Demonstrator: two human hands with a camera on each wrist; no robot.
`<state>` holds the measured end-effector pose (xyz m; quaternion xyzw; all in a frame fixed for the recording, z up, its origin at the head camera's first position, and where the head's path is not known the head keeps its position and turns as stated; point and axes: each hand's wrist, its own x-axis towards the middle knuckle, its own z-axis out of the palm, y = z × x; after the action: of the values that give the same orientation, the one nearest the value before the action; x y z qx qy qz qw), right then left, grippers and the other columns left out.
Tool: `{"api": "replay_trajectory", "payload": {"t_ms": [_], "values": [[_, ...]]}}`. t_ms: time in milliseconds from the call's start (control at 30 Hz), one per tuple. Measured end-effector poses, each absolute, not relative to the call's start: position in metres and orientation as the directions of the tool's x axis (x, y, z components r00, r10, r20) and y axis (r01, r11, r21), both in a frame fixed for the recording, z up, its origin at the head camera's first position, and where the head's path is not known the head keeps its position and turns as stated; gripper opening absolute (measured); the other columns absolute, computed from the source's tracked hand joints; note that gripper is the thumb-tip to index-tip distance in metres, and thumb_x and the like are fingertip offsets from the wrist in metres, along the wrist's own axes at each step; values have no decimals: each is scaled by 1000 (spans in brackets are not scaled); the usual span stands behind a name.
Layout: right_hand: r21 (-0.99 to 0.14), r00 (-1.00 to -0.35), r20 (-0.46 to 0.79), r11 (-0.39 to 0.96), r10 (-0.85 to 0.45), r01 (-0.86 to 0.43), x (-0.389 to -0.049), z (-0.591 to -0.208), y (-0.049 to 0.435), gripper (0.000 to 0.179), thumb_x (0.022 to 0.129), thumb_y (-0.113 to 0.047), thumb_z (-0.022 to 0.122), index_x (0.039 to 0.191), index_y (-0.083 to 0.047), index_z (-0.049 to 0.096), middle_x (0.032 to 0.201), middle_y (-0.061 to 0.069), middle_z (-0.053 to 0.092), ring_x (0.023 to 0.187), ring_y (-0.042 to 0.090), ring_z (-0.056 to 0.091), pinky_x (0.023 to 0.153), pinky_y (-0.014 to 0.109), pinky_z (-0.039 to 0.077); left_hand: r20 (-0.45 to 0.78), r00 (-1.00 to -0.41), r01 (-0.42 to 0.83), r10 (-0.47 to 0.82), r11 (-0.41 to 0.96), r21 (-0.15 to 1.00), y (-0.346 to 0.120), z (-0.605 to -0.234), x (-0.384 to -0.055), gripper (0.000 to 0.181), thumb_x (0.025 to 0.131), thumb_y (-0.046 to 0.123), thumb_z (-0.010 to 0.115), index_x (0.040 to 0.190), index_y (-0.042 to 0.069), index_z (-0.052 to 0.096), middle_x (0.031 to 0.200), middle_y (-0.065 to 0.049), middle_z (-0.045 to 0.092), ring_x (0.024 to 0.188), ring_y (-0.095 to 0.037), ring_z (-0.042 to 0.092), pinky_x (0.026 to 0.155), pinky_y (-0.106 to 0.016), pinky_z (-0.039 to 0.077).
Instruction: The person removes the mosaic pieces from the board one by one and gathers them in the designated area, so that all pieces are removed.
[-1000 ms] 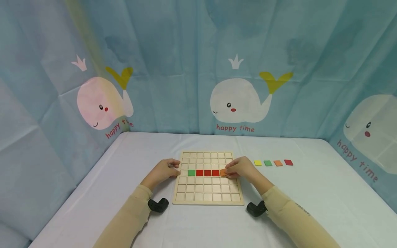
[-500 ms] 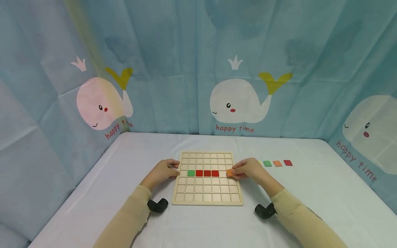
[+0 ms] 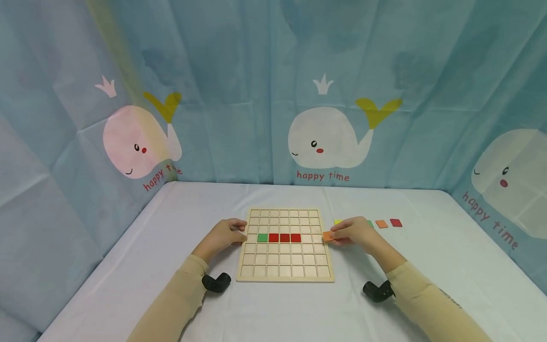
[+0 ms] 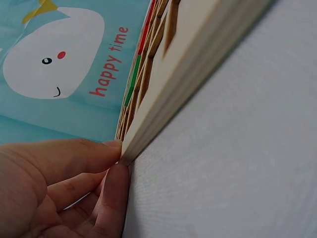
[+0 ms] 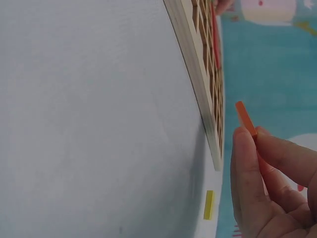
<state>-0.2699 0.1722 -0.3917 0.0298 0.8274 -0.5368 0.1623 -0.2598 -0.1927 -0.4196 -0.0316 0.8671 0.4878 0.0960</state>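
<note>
A wooden grid board point(image 3: 285, 279) lies on the table, with a green tile point(image 3: 262, 238) and three red tiles point(image 3: 285, 238) side by side in one row. My left hand point(image 3: 221, 238) pinches the board's left edge; in the left wrist view its thumb and finger meet at the rim. My right hand point(image 3: 356, 232) holds an orange tile point(image 3: 327, 236) between thumb and fingers, by the board's right edge. In the right wrist view this tile is tilted and raised above the table. Beyond the right hand, a yellow tile point(image 3: 338, 222) is partly covered.
Right of the board, a green tile point(image 3: 370, 223), another orange tile point(image 3: 381, 223) and another red tile point(image 3: 396, 223) lie on the white tablecloth point(image 3: 431, 237). A blue curtain point(image 3: 239, 133) with printed whales hangs behind the table.
My right hand has moved right with the orange tile, from the cell beside the red tiles to the board's right edge, uncovering a yellow tile. The left hand stays at the left edge.
</note>
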Motion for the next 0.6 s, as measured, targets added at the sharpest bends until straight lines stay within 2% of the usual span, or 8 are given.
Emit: {"api": "replay_trajectory", "payload": {"t_ms": [600], "values": [[-865, -944, -318, 435, -91, 250, -267, -391, 199, 35, 87, -10, 75, 115, 9, 68, 92, 4, 74, 70, 9, 70, 72, 27, 60, -187, -981, -137, 41, 534, 834, -194, -421, -261, 49, 85, 6, 70, 133, 1, 60, 116, -12, 61, 89, -16, 61, 74, -25, 53]]}}
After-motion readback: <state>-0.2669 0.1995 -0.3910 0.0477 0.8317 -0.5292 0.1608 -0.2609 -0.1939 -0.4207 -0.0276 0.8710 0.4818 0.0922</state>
